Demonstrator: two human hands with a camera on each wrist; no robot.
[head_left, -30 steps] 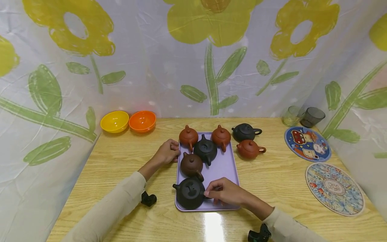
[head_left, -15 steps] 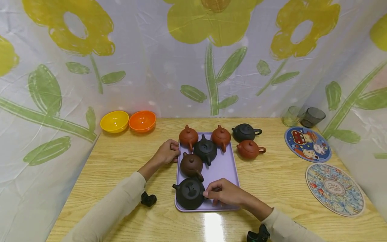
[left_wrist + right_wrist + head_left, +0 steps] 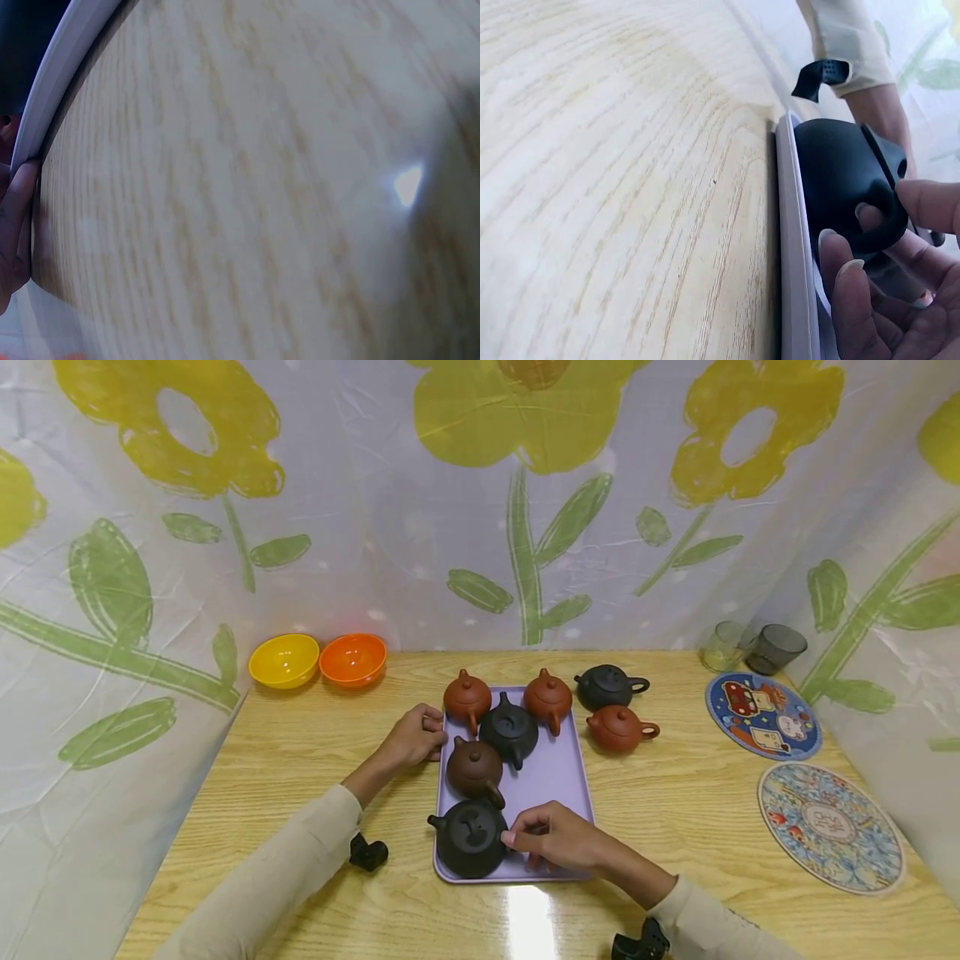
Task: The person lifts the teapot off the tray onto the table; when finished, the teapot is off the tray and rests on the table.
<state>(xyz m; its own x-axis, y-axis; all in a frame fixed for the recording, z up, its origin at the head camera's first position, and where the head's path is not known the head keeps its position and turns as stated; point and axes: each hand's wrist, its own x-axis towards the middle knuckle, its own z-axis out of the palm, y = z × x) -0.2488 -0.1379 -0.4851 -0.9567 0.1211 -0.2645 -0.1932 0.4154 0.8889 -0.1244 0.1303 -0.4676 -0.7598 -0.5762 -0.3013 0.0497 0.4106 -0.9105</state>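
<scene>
A large black teapot (image 3: 471,839) sits at the front left corner of the lilac tray (image 3: 555,777), its spout over the left rim. My right hand (image 3: 558,839) pinches this pot's handle; the right wrist view shows the thumb on top of the handle (image 3: 885,232) and a finger through its loop. At the tray's left side, my left hand (image 3: 412,737) grips the rim (image 3: 45,82), with one finger along the outer wall. Also on the tray are a brown teapot (image 3: 475,768), a smaller black teapot (image 3: 509,732) and two red-brown teapots (image 3: 467,696) at the back.
Right of the tray stand another black teapot (image 3: 609,687) and a red-brown teapot (image 3: 620,730). A yellow bowl (image 3: 284,662) and an orange bowl (image 3: 353,660) are at the back left. Two glasses (image 3: 776,649) and two round mats (image 3: 831,827) lie toward the right.
The right fingertips have shifted very slightly left at the large black teapot's handle. The left hand and the other teapots look unchanged.
</scene>
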